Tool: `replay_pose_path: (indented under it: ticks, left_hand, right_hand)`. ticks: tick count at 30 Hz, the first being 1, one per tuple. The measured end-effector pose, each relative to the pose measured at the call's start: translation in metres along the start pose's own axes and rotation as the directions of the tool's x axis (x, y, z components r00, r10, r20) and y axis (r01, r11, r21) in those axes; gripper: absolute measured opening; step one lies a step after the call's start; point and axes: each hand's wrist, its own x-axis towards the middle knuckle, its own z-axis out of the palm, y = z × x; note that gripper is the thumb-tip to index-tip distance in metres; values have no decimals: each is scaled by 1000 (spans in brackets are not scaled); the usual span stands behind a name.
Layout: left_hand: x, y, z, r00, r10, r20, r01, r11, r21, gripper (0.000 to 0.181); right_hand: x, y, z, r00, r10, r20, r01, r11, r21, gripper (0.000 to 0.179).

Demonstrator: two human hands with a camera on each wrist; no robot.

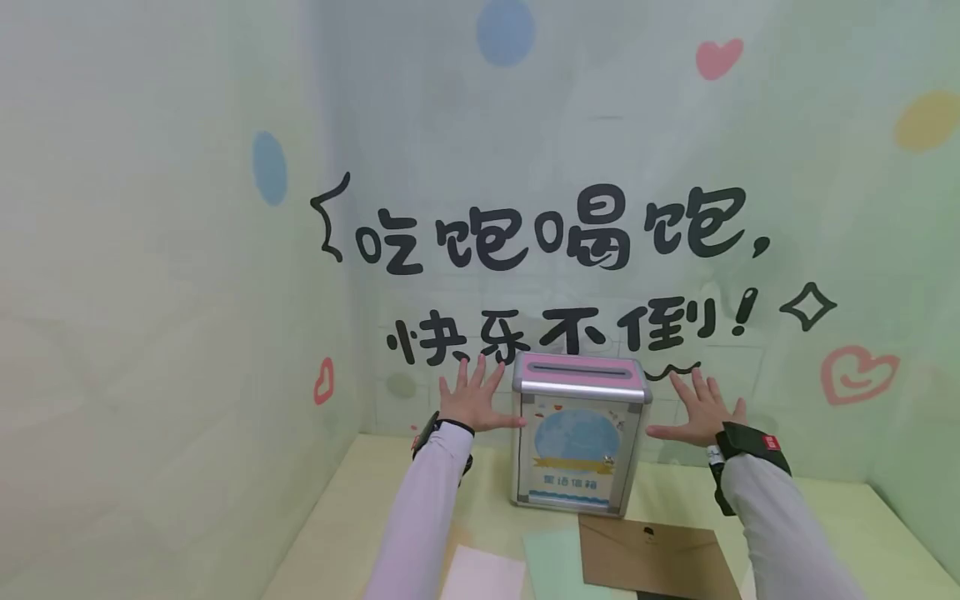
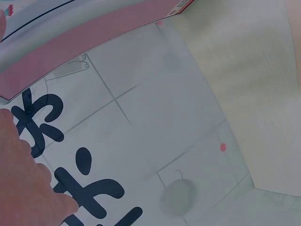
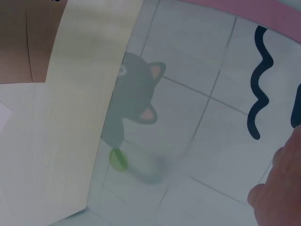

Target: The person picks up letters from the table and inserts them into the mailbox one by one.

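Note:
A silver-framed letter box [image 1: 573,450] stands upright on the table, with a pink top and a long slot. Its front panel carries a blue globe and a yellow ribbon. On the box's left side, my left hand [image 1: 474,404] is held up with fingers spread and the thumb reaching to the box's edge. My right hand [image 1: 699,412] is raised likewise on the other side, its thumb pointing at the box. Neither hand holds anything. The left wrist view shows the pink top [image 2: 113,33] close above that hand's fingers; the right wrist view catches fingers [image 3: 282,179] at the lower right.
In front of the box lie a brown envelope [image 1: 652,554], a mint-green paper [image 1: 555,558] and a pink paper [image 1: 483,575]. The pale table [image 1: 382,475] meets a wall [image 1: 480,108] printed with large black characters, hearts and dots. A side wall [image 1: 150,333] rises at the left.

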Motion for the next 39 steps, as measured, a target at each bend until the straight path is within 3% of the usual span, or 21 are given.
replay_pose_path:
  ticks: [7,13,19,31,39]
  left_hand:
    - [7,-2,5,1000,7,-11,-7,1000,8,98]
    - [15,-2,6,1000,22,-18,-23,997,-73,100]
    - [18,2,-2,998,33,-54,-40,989,-143,102]
    - [21,14,-14,994,87,-64,-101,964,-245,108]
    - [27,19,-12,990,112,-85,-130,960,-247,111]
  right_hand:
    - [-6,9,0,1000,16,8,-16,1000,-2,112]
    - [-10,17,3,1000,21,5,-21,1000,2,111]
    - [-14,26,7,1000,31,1,-31,1000,3,109]
    - [-29,54,23,998,60,11,-60,998,2,109]
    - [-39,56,27,995,86,40,-86,996,5,109]
